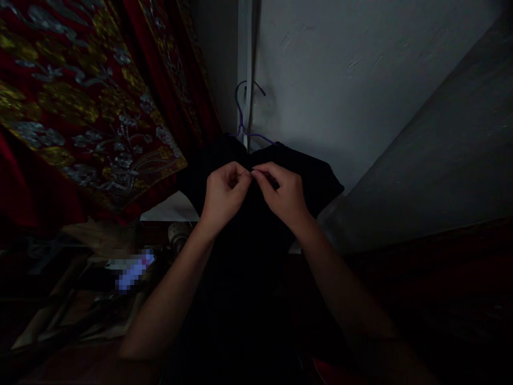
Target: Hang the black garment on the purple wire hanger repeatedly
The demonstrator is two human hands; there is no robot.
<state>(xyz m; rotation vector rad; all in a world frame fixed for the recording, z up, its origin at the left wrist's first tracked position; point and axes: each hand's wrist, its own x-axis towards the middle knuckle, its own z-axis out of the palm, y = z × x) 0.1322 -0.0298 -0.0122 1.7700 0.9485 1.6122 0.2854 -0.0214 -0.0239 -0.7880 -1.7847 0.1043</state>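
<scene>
A black short-sleeved garment [306,168] hangs on a thin purple wire hanger [241,115], straight ahead of me. At the upper middle of its front, just below the neckline, my left hand [227,191] and my right hand [281,193] meet with the fingertips almost touching. Both hands are closed in a pinch, thumb against fingers, on the garment's front edge. The light is too dim to show whether a button or other small fastening lies between them.
Red cloth with gold and silver embroidery [100,101] hangs at the left. A pale wall [320,80] and a narrow vertical post [249,53] stand behind the hanger. Lower left, a pixelated blue-white object [134,270] lies among dark clutter, near a rounded perforated object [178,232].
</scene>
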